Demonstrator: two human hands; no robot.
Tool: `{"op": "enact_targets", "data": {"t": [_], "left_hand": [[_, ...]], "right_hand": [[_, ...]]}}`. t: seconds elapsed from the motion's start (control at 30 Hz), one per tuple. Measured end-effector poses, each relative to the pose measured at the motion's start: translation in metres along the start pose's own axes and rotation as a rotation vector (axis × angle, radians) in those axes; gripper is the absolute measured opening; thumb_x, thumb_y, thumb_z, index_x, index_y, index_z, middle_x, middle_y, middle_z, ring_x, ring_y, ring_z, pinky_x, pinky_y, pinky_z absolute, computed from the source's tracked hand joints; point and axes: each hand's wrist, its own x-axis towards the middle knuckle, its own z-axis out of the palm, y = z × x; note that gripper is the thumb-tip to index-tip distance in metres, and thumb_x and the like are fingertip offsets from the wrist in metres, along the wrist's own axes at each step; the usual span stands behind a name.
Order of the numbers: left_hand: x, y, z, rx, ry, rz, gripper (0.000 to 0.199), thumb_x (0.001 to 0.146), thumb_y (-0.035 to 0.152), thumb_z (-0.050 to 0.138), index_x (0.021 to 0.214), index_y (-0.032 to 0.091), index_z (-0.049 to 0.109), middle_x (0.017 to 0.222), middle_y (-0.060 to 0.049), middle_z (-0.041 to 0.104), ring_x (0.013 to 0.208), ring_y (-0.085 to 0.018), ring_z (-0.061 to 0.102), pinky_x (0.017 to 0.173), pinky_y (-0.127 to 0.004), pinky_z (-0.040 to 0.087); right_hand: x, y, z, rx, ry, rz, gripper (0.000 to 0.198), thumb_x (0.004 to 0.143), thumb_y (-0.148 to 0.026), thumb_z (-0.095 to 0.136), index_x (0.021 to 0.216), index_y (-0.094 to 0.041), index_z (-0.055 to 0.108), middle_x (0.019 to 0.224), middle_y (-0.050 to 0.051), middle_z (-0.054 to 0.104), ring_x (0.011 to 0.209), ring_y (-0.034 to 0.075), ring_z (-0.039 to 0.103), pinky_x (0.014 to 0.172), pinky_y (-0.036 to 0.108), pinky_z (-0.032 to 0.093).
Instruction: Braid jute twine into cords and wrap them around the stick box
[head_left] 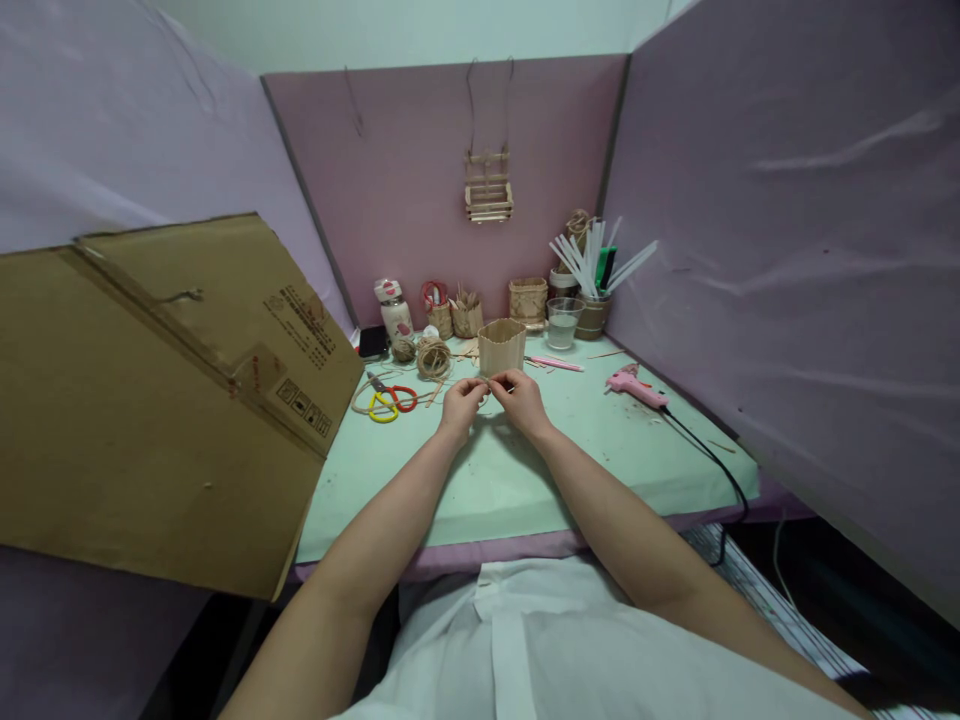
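My left hand [461,408] and my right hand [520,402] meet above the front of the table, fingertips pinched close together. Between them is a thin strand of twine [487,386], small and partly hidden by the fingers. Just behind my hands stands an upright holder made of wooden craft sticks [502,346], open at the top. To the left lie scissors [392,400] with one yellow and one red handle, with loose twine looped around them. A ball of jute twine [433,358] sits behind the scissors.
A pink glue gun [637,388] lies at right, its black cord hanging over the table edge. A plastic cup of water [562,325] and a pot of glue sticks [594,316] stand at back right. A pink pen [555,363] lies nearby. A large cardboard sheet [172,420] leans at left.
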Motion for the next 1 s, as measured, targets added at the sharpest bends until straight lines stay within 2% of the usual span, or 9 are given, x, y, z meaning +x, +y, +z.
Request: {"op": "enact_targets", "data": {"t": [0.2,0.27,0.37,0.5,0.6,0.7,0.87,0.93,1.0], "left_hand": [[0.002,0.008,-0.011,-0.425,-0.186,-0.497,0.012,0.06,0.015,0.063,0.064,0.015,0.051,0.054,0.003,0.046,0.048,-0.005,0.04,0.042,-0.016,0.025],[0.002,0.012,-0.014,-0.507,-0.221,-0.585,0.013,0.06,0.013,0.061,0.063,0.015,0.048,0.053,0.004,0.044,0.047,-0.005,0.04,0.043,-0.016,0.026],[0.0,0.014,-0.012,-0.465,-0.204,-0.524,0.013,0.06,0.013,0.062,0.063,0.015,0.049,0.053,0.004,0.044,0.048,-0.005,0.04,0.042,-0.016,0.025],[-0.003,0.011,-0.005,-0.206,-0.113,-0.207,0.013,0.062,0.02,0.066,0.067,0.015,0.055,0.06,0.003,0.05,0.053,-0.005,0.042,0.045,-0.017,0.025],[-0.003,0.008,-0.004,-0.071,-0.07,-0.096,0.018,0.063,0.029,0.07,0.068,0.015,0.059,0.064,0.002,0.054,0.056,-0.006,0.044,0.048,-0.018,0.028],[-0.001,0.007,-0.008,-0.134,-0.091,-0.138,0.022,0.061,0.029,0.074,0.069,0.015,0.059,0.062,0.001,0.053,0.055,-0.005,0.043,0.046,-0.017,0.026],[0.002,0.006,-0.013,-0.413,-0.239,-0.403,0.024,0.063,0.024,0.076,0.072,0.014,0.057,0.057,0.004,0.046,0.05,-0.003,0.041,0.042,-0.013,0.025],[0.001,0.006,-0.011,-0.407,-0.233,-0.362,0.024,0.063,0.024,0.076,0.072,0.013,0.056,0.059,0.003,0.048,0.05,-0.003,0.041,0.042,-0.013,0.025],[0.0,0.005,-0.009,-0.349,-0.186,-0.259,0.025,0.063,0.026,0.076,0.072,0.013,0.057,0.061,0.002,0.051,0.05,-0.003,0.041,0.042,-0.013,0.025]], "right_hand": [[-0.003,-0.004,0.002,0.005,-0.043,-0.074,0.016,0.078,-0.031,0.055,0.071,-0.018,0.063,0.072,0.003,0.059,0.068,0.014,0.054,0.066,0.027,0.043],[-0.004,-0.007,0.002,0.028,-0.057,-0.095,0.016,0.077,-0.031,0.055,0.071,-0.018,0.062,0.073,0.003,0.059,0.069,0.014,0.054,0.066,0.027,0.043],[-0.003,-0.008,0.002,0.095,-0.058,-0.06,0.016,0.076,-0.032,0.055,0.071,-0.018,0.062,0.074,0.003,0.059,0.068,0.014,0.054,0.066,0.027,0.043],[-0.001,-0.005,0.002,0.18,-0.054,0.083,0.017,0.074,-0.033,0.055,0.072,-0.017,0.061,0.071,0.002,0.061,0.066,0.013,0.053,0.065,0.026,0.043],[-0.001,-0.005,0.002,0.16,-0.061,0.111,0.017,0.072,-0.033,0.055,0.071,-0.017,0.061,0.069,0.001,0.06,0.065,0.013,0.052,0.066,0.027,0.043],[-0.002,-0.006,0.003,0.137,-0.052,0.092,0.017,0.071,-0.033,0.056,0.07,-0.017,0.06,0.07,0.001,0.06,0.067,0.014,0.053,0.068,0.027,0.043],[-0.002,-0.01,0.004,0.269,-0.069,0.13,0.019,0.071,-0.036,0.057,0.073,-0.017,0.06,0.07,0.001,0.06,0.065,0.012,0.052,0.065,0.026,0.043],[-0.001,-0.011,0.005,0.331,-0.088,0.202,0.021,0.07,-0.038,0.058,0.073,-0.017,0.06,0.066,0.0,0.059,0.06,0.012,0.051,0.06,0.025,0.042],[-0.001,-0.01,0.004,0.365,-0.101,0.285,0.024,0.07,-0.041,0.058,0.073,-0.017,0.059,0.061,-0.002,0.057,0.055,0.011,0.048,0.055,0.024,0.039]]}}
